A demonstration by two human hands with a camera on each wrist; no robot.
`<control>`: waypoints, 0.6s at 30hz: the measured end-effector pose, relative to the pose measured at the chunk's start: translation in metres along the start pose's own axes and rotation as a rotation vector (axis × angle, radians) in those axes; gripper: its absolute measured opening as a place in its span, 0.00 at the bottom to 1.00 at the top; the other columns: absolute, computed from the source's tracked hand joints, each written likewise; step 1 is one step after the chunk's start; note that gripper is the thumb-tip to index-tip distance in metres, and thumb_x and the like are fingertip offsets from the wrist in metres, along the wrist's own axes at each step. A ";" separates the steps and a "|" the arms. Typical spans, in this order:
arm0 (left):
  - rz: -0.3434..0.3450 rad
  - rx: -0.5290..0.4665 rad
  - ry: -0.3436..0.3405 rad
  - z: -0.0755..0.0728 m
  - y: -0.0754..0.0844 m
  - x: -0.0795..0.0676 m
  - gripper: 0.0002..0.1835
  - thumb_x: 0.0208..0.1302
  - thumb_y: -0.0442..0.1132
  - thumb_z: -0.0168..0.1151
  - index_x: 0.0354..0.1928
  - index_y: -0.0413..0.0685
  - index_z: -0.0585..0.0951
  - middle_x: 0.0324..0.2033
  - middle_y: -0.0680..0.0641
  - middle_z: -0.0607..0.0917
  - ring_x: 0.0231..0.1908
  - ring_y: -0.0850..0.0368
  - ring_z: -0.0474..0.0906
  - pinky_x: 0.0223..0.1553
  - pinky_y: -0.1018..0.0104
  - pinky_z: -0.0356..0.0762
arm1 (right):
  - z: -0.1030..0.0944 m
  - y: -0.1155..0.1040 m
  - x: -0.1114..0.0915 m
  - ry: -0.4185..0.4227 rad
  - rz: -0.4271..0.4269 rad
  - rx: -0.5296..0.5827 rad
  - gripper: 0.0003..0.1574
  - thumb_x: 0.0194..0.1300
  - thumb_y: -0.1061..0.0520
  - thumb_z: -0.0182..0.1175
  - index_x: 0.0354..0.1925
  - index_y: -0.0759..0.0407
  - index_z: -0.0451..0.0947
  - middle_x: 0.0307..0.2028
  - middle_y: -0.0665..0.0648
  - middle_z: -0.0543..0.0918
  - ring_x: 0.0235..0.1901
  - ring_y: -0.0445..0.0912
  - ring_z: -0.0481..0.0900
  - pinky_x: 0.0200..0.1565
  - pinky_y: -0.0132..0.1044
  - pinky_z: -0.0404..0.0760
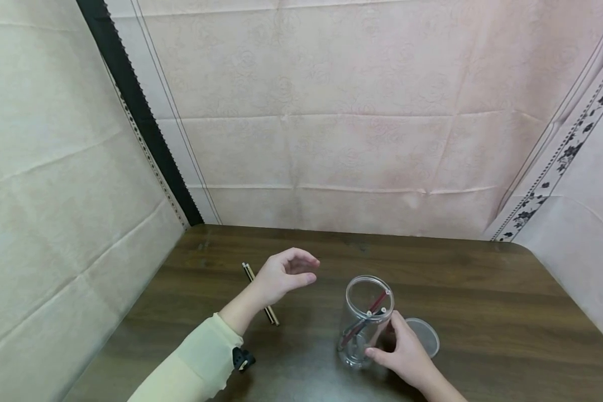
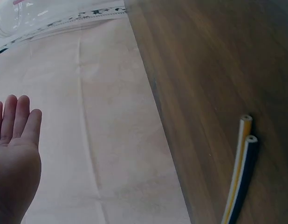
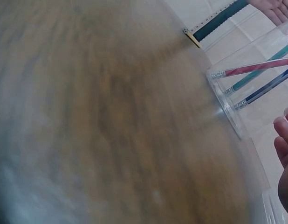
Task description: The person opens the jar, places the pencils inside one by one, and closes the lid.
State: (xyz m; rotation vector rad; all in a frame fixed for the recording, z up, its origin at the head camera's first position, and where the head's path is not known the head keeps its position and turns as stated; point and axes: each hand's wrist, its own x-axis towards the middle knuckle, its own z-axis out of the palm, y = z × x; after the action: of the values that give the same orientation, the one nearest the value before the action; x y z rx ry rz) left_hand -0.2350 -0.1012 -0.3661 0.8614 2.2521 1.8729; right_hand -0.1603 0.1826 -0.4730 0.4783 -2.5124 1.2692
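A clear jar (image 1: 349, 326) stands on the table with three pencils leaning inside. In the right wrist view these are a red pencil (image 3: 256, 68), a green pencil (image 3: 256, 74) and a blue pencil (image 3: 267, 88). My right hand (image 1: 404, 354) grips the jar's right side, thumb in front and fingers behind. Over the table, left of the jar, my left hand (image 1: 283, 274) is raised with its fingers loosely bent and nothing in it. Behind that wrist lie two pencils (image 1: 270, 316) side by side, one dark and one yellow in the left wrist view.
A round clear lid (image 1: 423, 337) lies right of the jar, partly behind my right hand. Pale cloth (image 1: 331, 151) hangs along the back and both sides of the wooden table (image 1: 492, 312). A dark watch-like device (image 1: 242, 359) sits at my left sleeve.
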 end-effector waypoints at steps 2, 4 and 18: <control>-0.021 -0.001 0.001 -0.003 -0.002 -0.002 0.17 0.57 0.33 0.66 0.48 0.38 0.76 0.47 0.43 0.81 0.52 0.48 0.76 0.48 0.64 0.75 | 0.000 0.001 0.000 -0.001 -0.012 0.013 0.34 0.41 0.53 0.76 0.45 0.53 0.70 0.38 0.48 0.75 0.40 0.37 0.72 0.45 0.40 0.74; -0.038 0.009 -0.005 -0.007 -0.003 -0.005 0.17 0.57 0.34 0.67 0.48 0.39 0.76 0.47 0.42 0.80 0.53 0.47 0.75 0.48 0.62 0.75 | 0.001 0.001 -0.001 -0.001 -0.022 0.027 0.35 0.42 0.54 0.76 0.47 0.54 0.69 0.37 0.48 0.76 0.39 0.37 0.73 0.45 0.40 0.73; -0.189 0.501 -0.039 -0.069 -0.049 -0.018 0.22 0.55 0.44 0.69 0.50 0.47 0.76 0.48 0.52 0.79 0.54 0.52 0.72 0.56 0.50 0.67 | -0.001 -0.002 -0.001 -0.021 0.006 0.055 0.33 0.43 0.53 0.76 0.45 0.52 0.69 0.36 0.45 0.77 0.40 0.38 0.74 0.45 0.40 0.73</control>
State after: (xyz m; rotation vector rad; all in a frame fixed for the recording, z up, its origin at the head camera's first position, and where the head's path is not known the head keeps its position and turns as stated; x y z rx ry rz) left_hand -0.2664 -0.1742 -0.4000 0.6897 2.7127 1.2195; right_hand -0.1583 0.1821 -0.4717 0.4992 -2.5033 1.3458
